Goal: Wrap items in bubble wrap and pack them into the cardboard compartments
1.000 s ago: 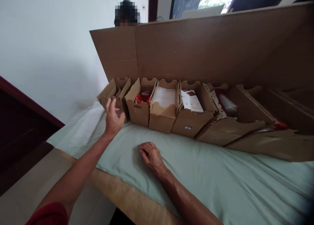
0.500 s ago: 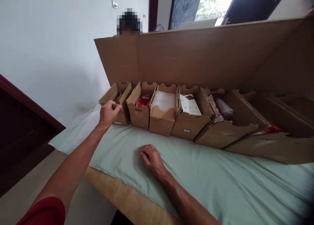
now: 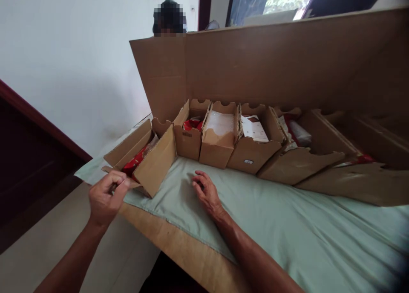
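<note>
My left hand (image 3: 105, 197) pinches the near end of a narrow open cardboard box (image 3: 153, 158), which is pulled out of its row and lies slanted toward the near left edge of the surface; red packets (image 3: 136, 161) show inside. My right hand (image 3: 206, 190) rests on the pale green cloth (image 3: 271, 216) just right of that box, fingers loosely apart, holding nothing. Several more small open boxes (image 3: 220, 137) stand in a row behind, holding red and white packets.
A large cardboard sheet (image 3: 287, 62) stands upright behind the row, with a person's head showing above its left part. Flattened cardboard pieces (image 3: 345, 184) lie at the right. The surface's tan edge (image 3: 191, 259) runs near me; a white wall is at left.
My left hand took hold of the leftmost box and drew it out of the row toward me and to the left. My right hand slid slightly forward and opened out on the cloth.
</note>
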The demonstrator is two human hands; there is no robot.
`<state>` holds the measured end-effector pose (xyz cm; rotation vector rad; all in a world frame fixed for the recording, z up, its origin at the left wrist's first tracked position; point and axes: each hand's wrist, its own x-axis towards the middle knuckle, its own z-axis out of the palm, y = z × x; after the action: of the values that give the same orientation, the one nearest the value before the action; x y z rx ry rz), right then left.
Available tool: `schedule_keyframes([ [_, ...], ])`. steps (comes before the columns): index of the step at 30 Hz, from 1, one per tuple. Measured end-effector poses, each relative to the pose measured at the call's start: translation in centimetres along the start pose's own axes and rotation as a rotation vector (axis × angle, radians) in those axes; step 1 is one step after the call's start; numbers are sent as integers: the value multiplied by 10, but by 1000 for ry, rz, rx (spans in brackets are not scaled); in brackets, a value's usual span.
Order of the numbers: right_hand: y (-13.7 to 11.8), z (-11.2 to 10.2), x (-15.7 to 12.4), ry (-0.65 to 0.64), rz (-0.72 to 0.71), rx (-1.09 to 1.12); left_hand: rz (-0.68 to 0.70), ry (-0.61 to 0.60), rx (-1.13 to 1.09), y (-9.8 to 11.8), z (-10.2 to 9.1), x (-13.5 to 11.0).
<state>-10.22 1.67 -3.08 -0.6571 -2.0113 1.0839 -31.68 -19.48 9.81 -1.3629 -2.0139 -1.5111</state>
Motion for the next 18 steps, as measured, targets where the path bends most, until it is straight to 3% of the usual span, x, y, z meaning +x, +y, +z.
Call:
schedule_keyframes([
  [3, -1, 0, 0, -1, 28, 49, -49, 104, -71, -10, -18, -14],
  [5, -2, 0, 1, -4, 48, 59, -73, 242, -143, -19, -26, -21],
  [8, -4, 2, 12, -38, 104, 58, -113, 477, -249, -24, -28, -34],
  [10, -7, 7, 28, -65, 123, 55, -230, 545, -308, -25, -24, -47],
  [12, -11, 13, 51, -68, 119, 71, -414, 485, -331, -27, -15, -62],
  [14, -16, 20, 77, -75, 118, 116, -567, 348, -342, -32, -3, -74],
  [16, -20, 27, 100, -137, 131, 201, -620, 234, -381, -39, 9, -80],
  [18, -23, 33, 114, -240, 136, 280, -589, 175, -418, -46, 21, -78],
])
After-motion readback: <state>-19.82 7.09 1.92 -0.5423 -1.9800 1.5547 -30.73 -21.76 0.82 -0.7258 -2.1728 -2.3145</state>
